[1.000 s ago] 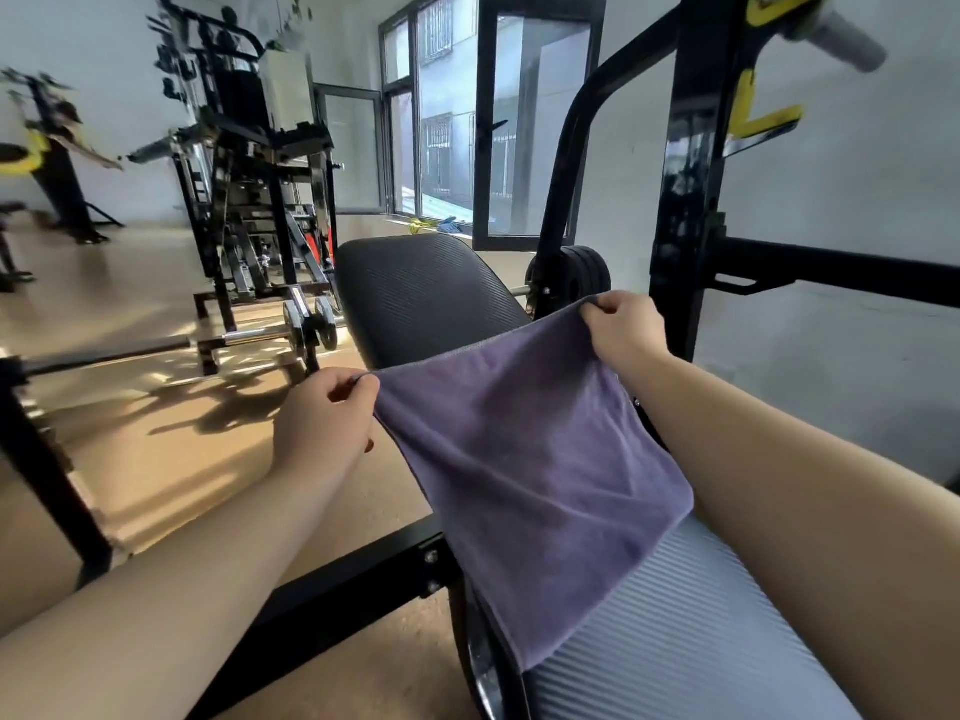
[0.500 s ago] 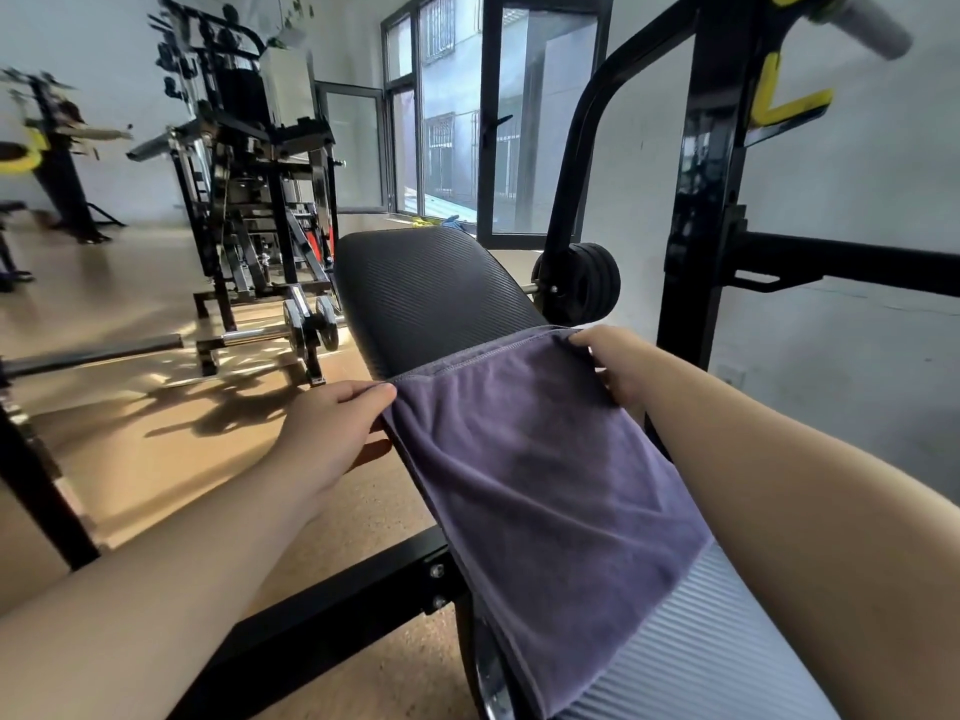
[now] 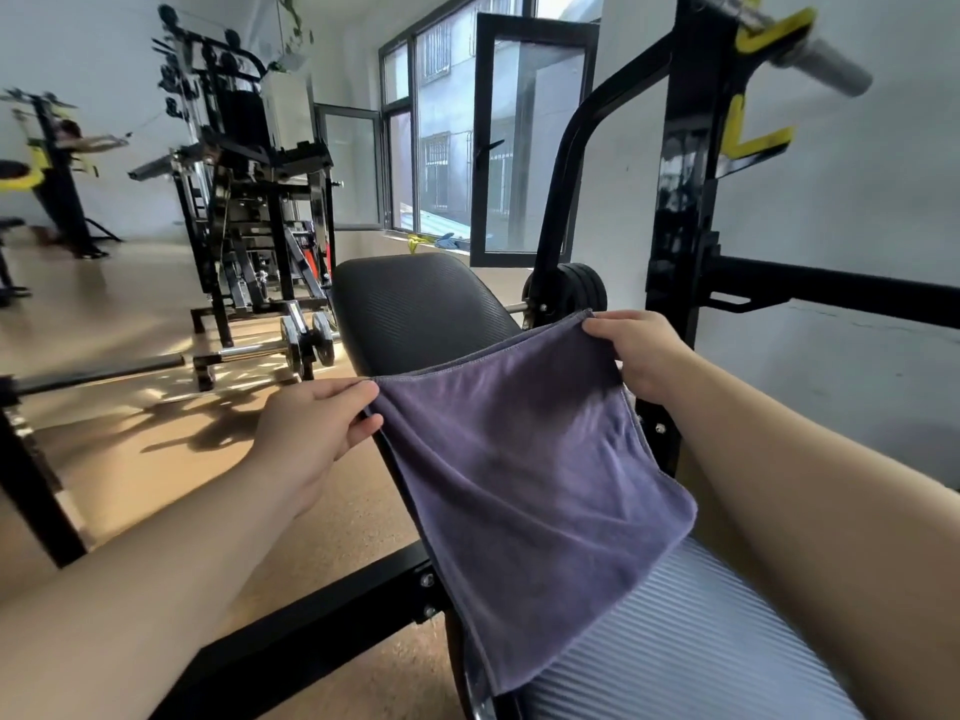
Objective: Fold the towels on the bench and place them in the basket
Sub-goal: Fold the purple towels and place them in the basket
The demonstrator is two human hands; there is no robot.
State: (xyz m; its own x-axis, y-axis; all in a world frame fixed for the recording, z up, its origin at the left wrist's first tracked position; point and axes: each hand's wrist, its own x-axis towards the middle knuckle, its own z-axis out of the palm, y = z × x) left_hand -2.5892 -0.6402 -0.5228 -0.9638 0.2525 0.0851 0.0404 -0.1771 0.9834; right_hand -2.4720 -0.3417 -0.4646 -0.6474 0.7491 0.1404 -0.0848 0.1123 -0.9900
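A purple-grey towel point(image 3: 524, 491) hangs above the black padded bench point(image 3: 421, 309), stretched between my two hands. My left hand point(image 3: 317, 423) pinches its near-left top corner. My right hand point(image 3: 634, 350) pinches the far-right top corner. The cloth droops down over the bench's ribbed grey seat point(image 3: 675, 641). No basket is in view.
A black rack upright point(image 3: 685, 200) with yellow hooks and a bar stands just right of the bench. A weight plate point(image 3: 571, 293) sits behind the backrest. A black frame bar point(image 3: 291, 636) runs along the floor at left. Gym machines point(image 3: 249, 200) stand further back.
The towel lay flat on the bench half a second ago; both hands have now lifted its top edge up off the pad again.
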